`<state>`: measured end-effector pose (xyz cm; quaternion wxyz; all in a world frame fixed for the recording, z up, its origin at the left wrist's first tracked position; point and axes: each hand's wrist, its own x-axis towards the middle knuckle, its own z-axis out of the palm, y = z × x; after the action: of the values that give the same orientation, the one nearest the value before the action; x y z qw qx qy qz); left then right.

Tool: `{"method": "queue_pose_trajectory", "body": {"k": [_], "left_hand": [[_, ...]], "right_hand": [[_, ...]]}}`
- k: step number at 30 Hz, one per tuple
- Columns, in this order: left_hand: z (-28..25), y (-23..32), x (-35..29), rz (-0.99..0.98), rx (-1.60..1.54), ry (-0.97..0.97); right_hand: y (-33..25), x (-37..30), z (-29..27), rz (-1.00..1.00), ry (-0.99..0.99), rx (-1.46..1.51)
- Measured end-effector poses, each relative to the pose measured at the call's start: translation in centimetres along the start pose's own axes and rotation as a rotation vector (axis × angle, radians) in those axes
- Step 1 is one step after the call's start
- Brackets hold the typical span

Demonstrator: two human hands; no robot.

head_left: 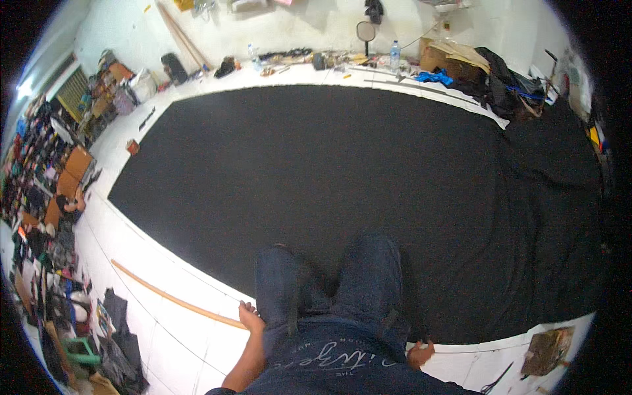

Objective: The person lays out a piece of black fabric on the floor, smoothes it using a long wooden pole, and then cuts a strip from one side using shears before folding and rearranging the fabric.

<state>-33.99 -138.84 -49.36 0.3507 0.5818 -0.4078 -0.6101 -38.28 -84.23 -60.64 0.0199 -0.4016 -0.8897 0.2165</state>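
Observation:
A wide sheet of black cloth [316,158] lies spread over the white floor, with folds at its right side. I am over its near edge, my knees in dark trousers [365,276] on the cloth. My left hand [251,317] is at the near edge beside my left knee, its fingers bent around the cloth's border. On the other side, my right hand [420,354] pinches the near edge, partly hidden by my shirt. A long thin wooden stick [174,299] lies on the floor, its near end close to my left hand.
Piled clothes and boxes [46,158] line the left wall. Bottles [395,54], a cardboard box [438,56] and small items stand along the far wall. A brown block [548,351] and scissors [498,378] lie at near right, a green stool [82,350] at near left.

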Motion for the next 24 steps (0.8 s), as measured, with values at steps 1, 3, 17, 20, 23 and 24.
{"method": "queue_pose_trajectory", "body": {"k": [1, 3, 17, 20, 23, 24], "left_hand": [[1.1, 0.5, -1.0, 0.059, 0.029, 0.016], [4.2, 1.6, -2.1, 0.189, 0.107, -0.013], [35.7, 9.9, -8.2, -0.032, 0.033, -0.717], [40.0, 2.8, -10.3, -0.103, 0.425, -1.059], [37.9, -6.6, -18.1, 0.152, 0.812, -1.416], [37.8, -10.2, -18.3, 0.211, 0.942, -1.417]], "right_hand": [[2.8, -1.1, 1.1, 0.161, 0.006, -0.135], [7.2, -1.0, 4.4, 0.369, 0.053, -0.228], [15.0, -0.4, 0.8, 0.153, -0.804, -0.238], [10.4, -2.6, -3.6, 0.328, -0.802, 0.119], [9.9, -4.7, -13.3, 0.401, -0.702, 0.314], [8.0, -4.0, -15.4, 0.362, -0.676, 0.355]]}}
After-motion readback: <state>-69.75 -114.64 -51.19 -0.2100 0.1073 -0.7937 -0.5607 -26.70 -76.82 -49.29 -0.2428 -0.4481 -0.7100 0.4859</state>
